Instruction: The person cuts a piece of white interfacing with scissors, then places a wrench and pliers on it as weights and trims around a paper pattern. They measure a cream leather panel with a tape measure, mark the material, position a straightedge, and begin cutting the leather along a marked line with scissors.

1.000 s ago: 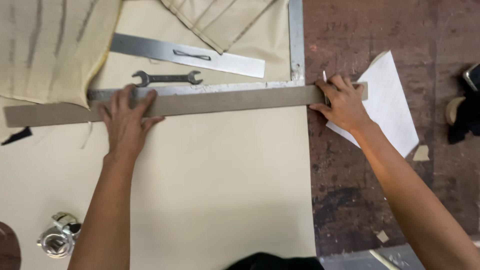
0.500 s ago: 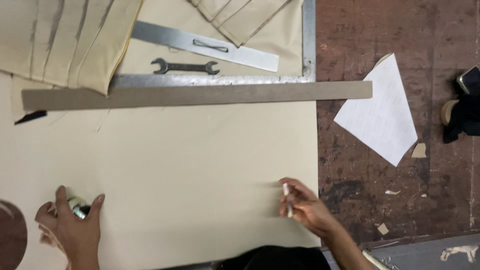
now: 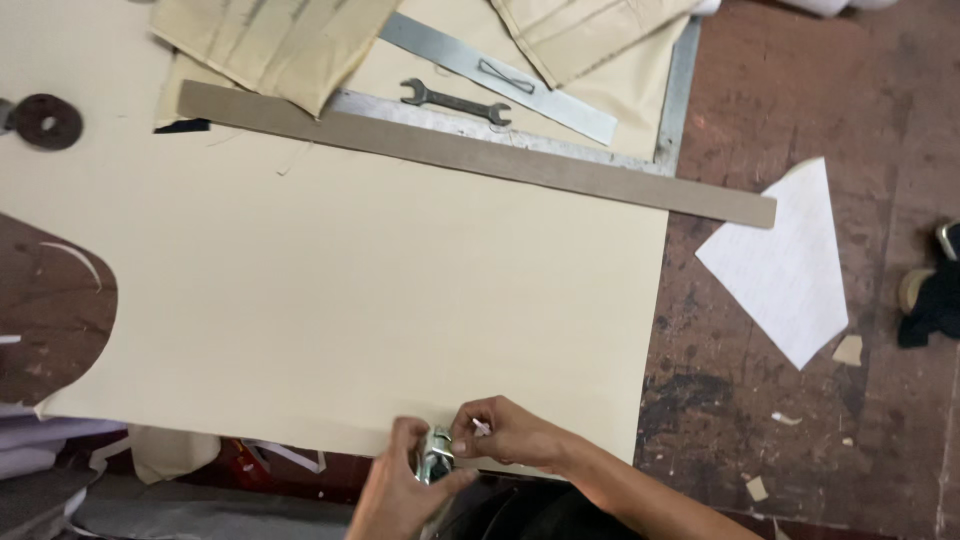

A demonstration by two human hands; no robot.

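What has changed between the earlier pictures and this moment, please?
Both hands left the long brown straightedge and came to the near edge of the cream fabric sheet. The left hand took up a small shiny metal clip and brought it there; the right hand, still pinching a small white chalk piece, now touches the clip. Straightedge, wrench and white paper stayed.

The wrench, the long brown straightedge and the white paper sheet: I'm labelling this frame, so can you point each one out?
Wrench (image 3: 455, 103), head view, middle of its shank.
Straightedge (image 3: 470, 155), head view, midway along its brown face.
Paper sheet (image 3: 785, 265), head view, centre of the white sheet on the floor.
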